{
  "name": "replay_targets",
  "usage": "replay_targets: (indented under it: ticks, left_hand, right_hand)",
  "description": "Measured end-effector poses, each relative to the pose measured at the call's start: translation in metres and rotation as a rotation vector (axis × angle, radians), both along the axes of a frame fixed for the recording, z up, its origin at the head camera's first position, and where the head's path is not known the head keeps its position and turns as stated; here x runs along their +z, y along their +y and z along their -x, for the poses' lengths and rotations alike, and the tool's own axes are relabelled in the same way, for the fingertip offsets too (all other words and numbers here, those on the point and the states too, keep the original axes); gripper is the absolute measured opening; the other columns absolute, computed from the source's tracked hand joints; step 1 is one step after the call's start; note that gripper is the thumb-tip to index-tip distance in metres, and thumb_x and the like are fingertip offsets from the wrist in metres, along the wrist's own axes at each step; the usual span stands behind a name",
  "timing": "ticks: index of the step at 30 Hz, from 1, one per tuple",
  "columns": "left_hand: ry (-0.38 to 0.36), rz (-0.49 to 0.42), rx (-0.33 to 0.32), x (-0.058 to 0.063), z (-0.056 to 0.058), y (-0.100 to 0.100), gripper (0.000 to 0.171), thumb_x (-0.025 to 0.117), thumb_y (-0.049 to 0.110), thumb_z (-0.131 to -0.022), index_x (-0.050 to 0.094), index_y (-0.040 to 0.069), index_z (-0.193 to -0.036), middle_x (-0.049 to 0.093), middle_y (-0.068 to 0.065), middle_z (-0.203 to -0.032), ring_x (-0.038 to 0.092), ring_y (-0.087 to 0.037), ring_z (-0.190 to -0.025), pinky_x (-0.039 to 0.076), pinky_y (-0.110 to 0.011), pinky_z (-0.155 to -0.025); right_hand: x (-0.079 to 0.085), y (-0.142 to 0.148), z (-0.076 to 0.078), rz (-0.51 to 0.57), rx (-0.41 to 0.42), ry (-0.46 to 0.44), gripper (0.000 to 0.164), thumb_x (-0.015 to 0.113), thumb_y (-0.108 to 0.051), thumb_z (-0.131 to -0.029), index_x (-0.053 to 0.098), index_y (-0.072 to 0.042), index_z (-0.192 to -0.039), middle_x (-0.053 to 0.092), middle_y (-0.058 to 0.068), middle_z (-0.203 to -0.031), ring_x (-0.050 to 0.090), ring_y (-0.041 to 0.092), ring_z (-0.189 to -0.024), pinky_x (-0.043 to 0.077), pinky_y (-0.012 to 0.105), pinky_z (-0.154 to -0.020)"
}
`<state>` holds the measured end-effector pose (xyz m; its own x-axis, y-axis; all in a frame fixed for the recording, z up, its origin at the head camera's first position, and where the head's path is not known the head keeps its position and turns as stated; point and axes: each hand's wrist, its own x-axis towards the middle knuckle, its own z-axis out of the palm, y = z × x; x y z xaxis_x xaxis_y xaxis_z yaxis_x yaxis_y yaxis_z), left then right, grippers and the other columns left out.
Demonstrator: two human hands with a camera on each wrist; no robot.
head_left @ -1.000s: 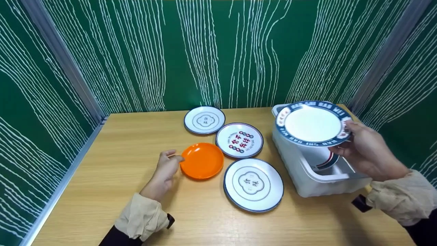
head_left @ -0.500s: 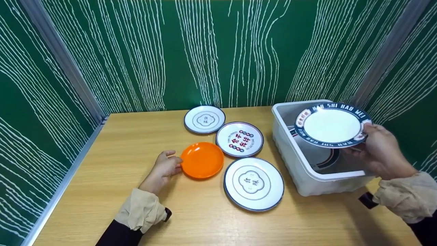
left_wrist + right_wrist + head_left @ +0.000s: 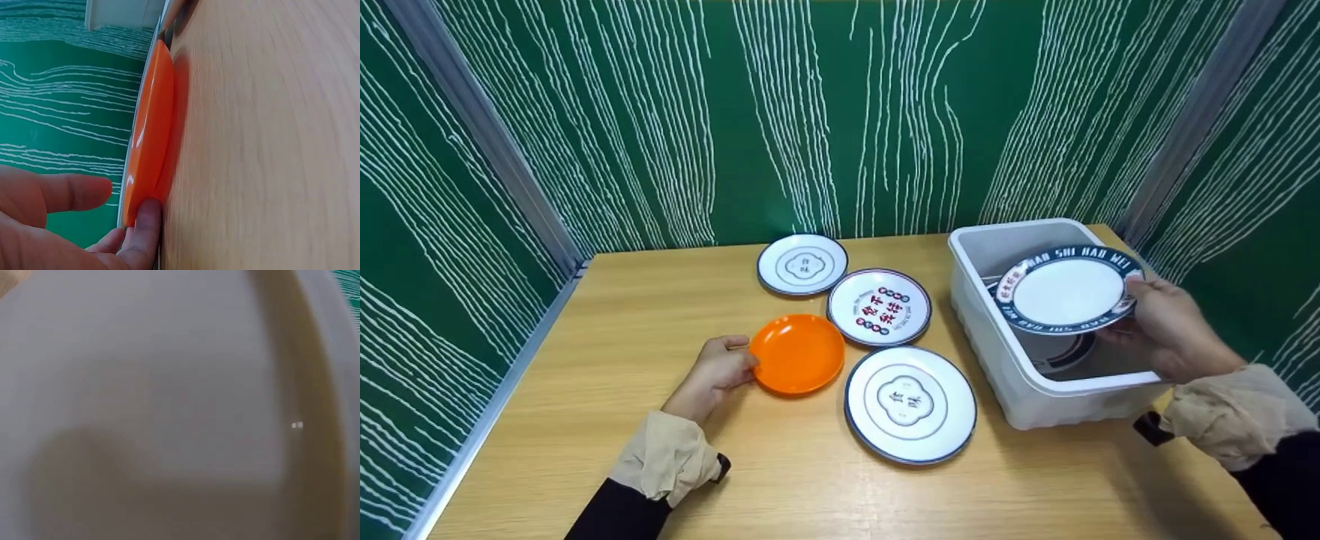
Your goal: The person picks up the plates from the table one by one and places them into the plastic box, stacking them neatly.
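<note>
My right hand [image 3: 1166, 330] pinches the rim of a white oval plate [image 3: 1065, 292] with a dark blue lettered border. It holds the plate tilted over the white plastic bin [image 3: 1035, 386]. In the right wrist view a pale, blurred surface fills nearly everything and the hand is hidden. My left hand [image 3: 720, 371] is at the left edge of a small orange plate [image 3: 797, 355] on the table. In the left wrist view, fingertips [image 3: 147, 216] touch the orange plate's rim, while another finger [image 3: 84, 192] stands apart from it.
Right of the orange plate, three white blue-rimmed plates lie close together: a far plate [image 3: 802, 285], a red-lettered plate [image 3: 847, 292] and a larger near plate [image 3: 862, 405]. Banded dishware [image 3: 1061, 356] shows inside the bin. Green patterned panels [image 3: 645, 112] enclose the table [image 3: 622, 322].
The oval plate in my right hand first moved right, then back left and slightly lower over the bin. My left hand stays at the orange plate's edge.
</note>
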<state>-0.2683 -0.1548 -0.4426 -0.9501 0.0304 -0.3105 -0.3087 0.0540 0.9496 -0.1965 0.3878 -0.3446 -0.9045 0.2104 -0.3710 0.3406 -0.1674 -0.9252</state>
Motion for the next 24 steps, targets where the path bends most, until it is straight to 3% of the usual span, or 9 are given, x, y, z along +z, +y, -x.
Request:
replay_targets:
  ticks: [6, 10, 19, 24]
  left_hand:
    - [0.037, 0.1, -0.006, -0.004, 0.002, 0.0, 0.052, 0.06, -0.022, -0.08, 0.053, -0.017, -0.13, 0.064, -0.027, -0.119, 0.065, -0.019, -0.078, 0.06, -0.027, -0.065]
    - [0.02, 0.163, 0.013, -0.003, 0.004, 0.001, 0.049, 0.065, -0.023, -0.079, 0.059, -0.013, -0.126, 0.067, -0.022, -0.113, 0.069, -0.022, -0.08, 0.063, -0.03, -0.067]
    - [-0.007, 0.238, 0.002, -0.003, 0.004, 0.002, 0.044, 0.07, -0.016, -0.083, 0.059, -0.013, -0.126, 0.066, -0.019, -0.102, 0.07, -0.018, -0.066, 0.063, -0.031, -0.063]
    - [-0.007, 0.223, 0.0, -0.004, 0.004, 0.002, 0.044, 0.069, -0.016, -0.084, 0.058, -0.012, -0.126, 0.065, -0.019, -0.103, 0.07, -0.018, -0.066, 0.063, -0.03, -0.063]
  right_hand:
    - [-0.005, 0.001, 0.006, -0.135, 0.095, -0.031, 0.064, 0.029, -0.036, -0.112, 0.0, -0.01, -0.163, 0.064, 0.0, -0.093, 0.069, 0.013, -0.084, 0.062, 0.032, -0.082]
    - [-0.006, 0.0, 0.008, -0.203, 0.166, -0.036, 0.064, 0.028, -0.034, -0.112, 0.002, -0.004, -0.163, 0.065, -0.001, -0.096, 0.069, 0.014, -0.087, 0.062, 0.033, -0.086]
    - [-0.012, 0.001, 0.013, -0.166, 0.304, -0.066, 0.059, 0.033, -0.02, -0.112, 0.005, 0.003, -0.16, 0.056, 0.009, -0.115, 0.068, 0.017, -0.099, 0.058, 0.035, -0.095]
    - [-0.014, 0.001, 0.014, -0.191, 0.327, -0.078, 0.057, 0.034, -0.012, -0.111, 0.006, 0.007, -0.158, 0.059, 0.008, -0.111, 0.068, 0.017, -0.098, 0.059, 0.034, -0.094]
